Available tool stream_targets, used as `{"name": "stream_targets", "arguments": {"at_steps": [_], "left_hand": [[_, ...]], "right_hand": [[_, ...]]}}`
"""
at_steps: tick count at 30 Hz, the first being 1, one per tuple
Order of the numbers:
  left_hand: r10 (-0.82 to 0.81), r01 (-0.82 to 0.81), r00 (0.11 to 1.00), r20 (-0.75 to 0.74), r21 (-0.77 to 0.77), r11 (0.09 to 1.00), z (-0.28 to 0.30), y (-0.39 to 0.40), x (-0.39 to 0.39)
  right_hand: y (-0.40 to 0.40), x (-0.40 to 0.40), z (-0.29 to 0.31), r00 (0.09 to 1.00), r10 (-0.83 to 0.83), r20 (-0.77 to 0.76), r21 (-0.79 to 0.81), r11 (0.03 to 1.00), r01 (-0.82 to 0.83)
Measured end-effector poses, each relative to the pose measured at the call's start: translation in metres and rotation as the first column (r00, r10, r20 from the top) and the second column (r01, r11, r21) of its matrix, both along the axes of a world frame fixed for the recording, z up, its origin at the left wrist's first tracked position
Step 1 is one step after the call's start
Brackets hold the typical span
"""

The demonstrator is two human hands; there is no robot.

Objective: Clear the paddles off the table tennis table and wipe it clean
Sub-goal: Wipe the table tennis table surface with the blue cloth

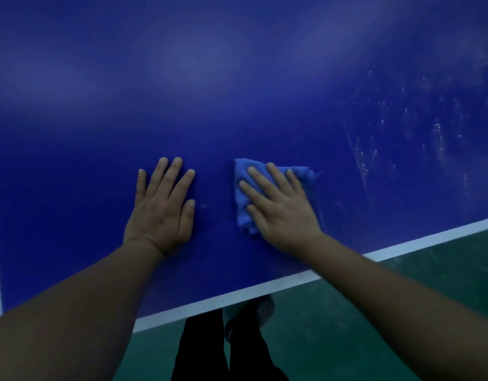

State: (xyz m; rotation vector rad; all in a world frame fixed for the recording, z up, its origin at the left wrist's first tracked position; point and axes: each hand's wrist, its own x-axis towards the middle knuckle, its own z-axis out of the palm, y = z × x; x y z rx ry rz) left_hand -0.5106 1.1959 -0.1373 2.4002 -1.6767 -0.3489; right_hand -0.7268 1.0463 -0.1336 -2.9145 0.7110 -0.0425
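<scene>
Right hand (281,213) flat on folded blue cloth (244,213); table (237,92) smudged.

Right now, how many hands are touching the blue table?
2. The left hand lies flat on the bare table tennis table. The right hand presses a folded blue cloth onto it, just right of the left hand. No others in view.

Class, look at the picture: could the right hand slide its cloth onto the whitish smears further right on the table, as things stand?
Probably yes: the right hand lies flat on the blue cloth, and only bare table separates it from the smears.
</scene>
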Motion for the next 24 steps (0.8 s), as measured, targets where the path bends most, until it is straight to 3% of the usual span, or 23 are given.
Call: {"name": "stream_targets", "arguments": {"at_steps": [4, 8, 11, 12, 14, 16, 17, 19, 21, 23, 24], "left_hand": [[0.002, -0.004, 0.999, -0.033, -0.049, 0.999, 0.000, 0.001, 0.002], [0.073, -0.114, 0.970, -0.233, -0.168, 0.979, 0.006, 0.004, 0.007], [0.202, -0.241, 0.954, -0.224, -0.165, 0.956, 0.012, 0.032, 0.021], [0.229, -0.256, 0.957, -0.177, -0.144, 0.956, 0.014, 0.050, 0.024], [0.237, -0.248, 0.967, -0.097, -0.121, 0.961, 0.015, 0.087, 0.024], [0.202, -0.205, 0.978, -0.043, -0.101, 0.973, 0.014, 0.113, 0.019], [0.177, -0.178, 0.984, -0.020, -0.084, 0.980, 0.013, 0.121, 0.015], [0.151, -0.150, 0.989, 0.007, -0.047, 0.988, 0.009, 0.130, 0.011], [0.160, -0.160, 0.987, 0.017, -0.031, 0.987, 0.008, 0.131, 0.010], [0.163, -0.163, 0.986, 0.017, -0.021, 0.986, 0.009, 0.131, 0.009], [0.166, -0.165, 0.986, 0.018, -0.010, 0.986, 0.009, 0.130, 0.009]], "right_hand": [[-0.047, 0.009, 0.002, 0.996, -0.064, -0.057, -0.007, 0.998, 0.064], [-0.062, 0.092, 0.009, 0.997, -0.078, -0.013, 0.023, 0.997, 0.078], [-0.035, 0.132, 0.009, 0.991, 0.123, -0.057, 0.017, 0.992, -0.123], [-0.016, 0.126, 0.006, 0.958, 0.282, -0.053, 0.013, 0.959, -0.282], [0.026, 0.081, 0.006, 0.777, 0.624, -0.088, -0.003, 0.780, -0.626], [0.036, 0.016, 0.011, 0.603, 0.785, -0.142, 0.049, 0.614, -0.788], [0.023, -0.009, 0.014, 0.582, 0.802, -0.138, 0.069, 0.594, -0.802], [-0.016, -0.025, 0.013, 0.658, 0.738, -0.148, 0.024, 0.668, -0.744], [-0.054, -0.005, 0.005, 0.829, 0.538, -0.152, -0.047, 0.834, -0.550], [-0.057, 0.036, 0.007, 0.983, 0.171, -0.067, -0.036, 0.984, -0.174], [-0.045, 0.059, 0.008, 0.998, -0.053, -0.025, -0.009, 0.999, 0.053]]}}
